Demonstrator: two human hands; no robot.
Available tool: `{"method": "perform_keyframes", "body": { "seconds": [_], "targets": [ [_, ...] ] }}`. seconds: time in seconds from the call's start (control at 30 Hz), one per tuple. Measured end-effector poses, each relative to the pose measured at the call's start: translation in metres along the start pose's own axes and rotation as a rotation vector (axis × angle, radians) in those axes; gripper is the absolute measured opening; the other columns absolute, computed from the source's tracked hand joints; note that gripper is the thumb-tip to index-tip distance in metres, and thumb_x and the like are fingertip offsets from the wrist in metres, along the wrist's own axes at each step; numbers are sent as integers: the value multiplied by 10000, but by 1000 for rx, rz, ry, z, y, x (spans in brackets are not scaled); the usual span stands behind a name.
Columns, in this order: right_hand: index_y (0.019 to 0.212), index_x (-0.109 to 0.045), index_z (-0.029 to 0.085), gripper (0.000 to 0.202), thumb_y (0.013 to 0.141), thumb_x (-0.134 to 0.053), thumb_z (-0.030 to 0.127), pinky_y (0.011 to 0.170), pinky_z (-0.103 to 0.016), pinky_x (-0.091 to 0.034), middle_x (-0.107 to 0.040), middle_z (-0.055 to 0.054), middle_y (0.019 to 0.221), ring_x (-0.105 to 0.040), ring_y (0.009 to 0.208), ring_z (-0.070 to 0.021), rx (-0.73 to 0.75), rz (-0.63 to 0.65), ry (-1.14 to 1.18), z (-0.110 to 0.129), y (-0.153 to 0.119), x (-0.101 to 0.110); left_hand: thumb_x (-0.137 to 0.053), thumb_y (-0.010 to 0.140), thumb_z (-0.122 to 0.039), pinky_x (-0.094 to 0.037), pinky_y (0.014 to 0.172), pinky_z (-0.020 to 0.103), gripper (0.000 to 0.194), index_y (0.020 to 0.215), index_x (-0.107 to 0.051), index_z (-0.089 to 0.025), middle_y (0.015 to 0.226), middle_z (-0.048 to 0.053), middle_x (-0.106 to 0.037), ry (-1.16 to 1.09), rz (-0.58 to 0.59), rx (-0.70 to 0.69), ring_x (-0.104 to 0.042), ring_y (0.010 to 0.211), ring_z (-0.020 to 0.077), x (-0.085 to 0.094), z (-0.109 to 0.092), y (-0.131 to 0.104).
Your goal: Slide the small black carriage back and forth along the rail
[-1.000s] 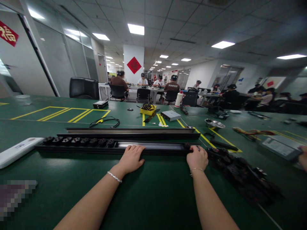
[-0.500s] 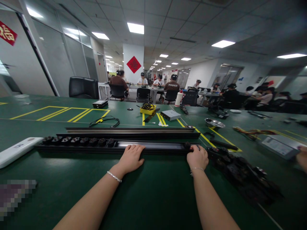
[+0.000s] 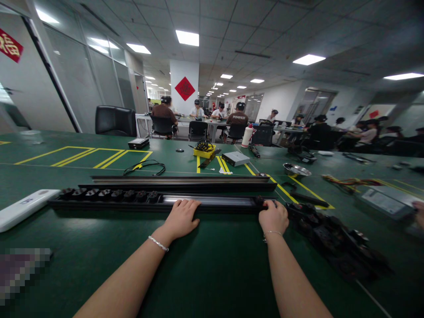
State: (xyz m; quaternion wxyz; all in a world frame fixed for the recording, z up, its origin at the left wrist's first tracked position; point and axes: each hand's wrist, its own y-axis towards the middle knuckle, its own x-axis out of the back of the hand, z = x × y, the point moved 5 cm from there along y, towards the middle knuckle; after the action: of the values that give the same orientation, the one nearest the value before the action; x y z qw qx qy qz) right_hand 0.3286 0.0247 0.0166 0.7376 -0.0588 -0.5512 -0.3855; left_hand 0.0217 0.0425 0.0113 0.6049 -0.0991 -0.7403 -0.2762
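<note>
A long black power strip housing (image 3: 208, 209) lies across the table in front of me. Several black socket modules (image 3: 117, 194) sit in a row in its left part, and a bare metallic channel shows to their right. My left hand (image 3: 181, 217) rests on the housing's near edge, fingers laid over it and thumb apart. At the right end, the curled fingers of my right hand (image 3: 274, 217) press against a single black socket module (image 3: 259, 201); my knuckles partly hide the contact. Just behind lies a second long black rail (image 3: 179, 180).
Loose black modules (image 3: 338, 240) are heaped right of my hand. A white bar-shaped device (image 3: 28, 208) lies left. A grey metal box (image 3: 386, 201), a steel bowl (image 3: 297, 169) and a yellow box with cable (image 3: 204, 152) stand farther off. Another person's hand (image 3: 420, 213) shows at the right edge.
My hands and the housing stay almost exactly where they were. The other person's hand at the far right has shifted slightly toward the right edge.
</note>
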Motion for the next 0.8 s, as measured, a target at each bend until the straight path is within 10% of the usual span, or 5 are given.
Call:
{"method": "perform_keyframes", "body": {
  "seconds": [0.8],
  "targets": [
    [891,-643,266,286,759,-416,151,912,-438,-347,-431,-62,1232,-341,1180,-255,-39,-26,24,-4,1,-3,-496,737,-352,-247,973,394,515,1233,-401,-254,1226,51,-516,1,26,14,-439,1120,226,1,-1,0]
  ]
}}
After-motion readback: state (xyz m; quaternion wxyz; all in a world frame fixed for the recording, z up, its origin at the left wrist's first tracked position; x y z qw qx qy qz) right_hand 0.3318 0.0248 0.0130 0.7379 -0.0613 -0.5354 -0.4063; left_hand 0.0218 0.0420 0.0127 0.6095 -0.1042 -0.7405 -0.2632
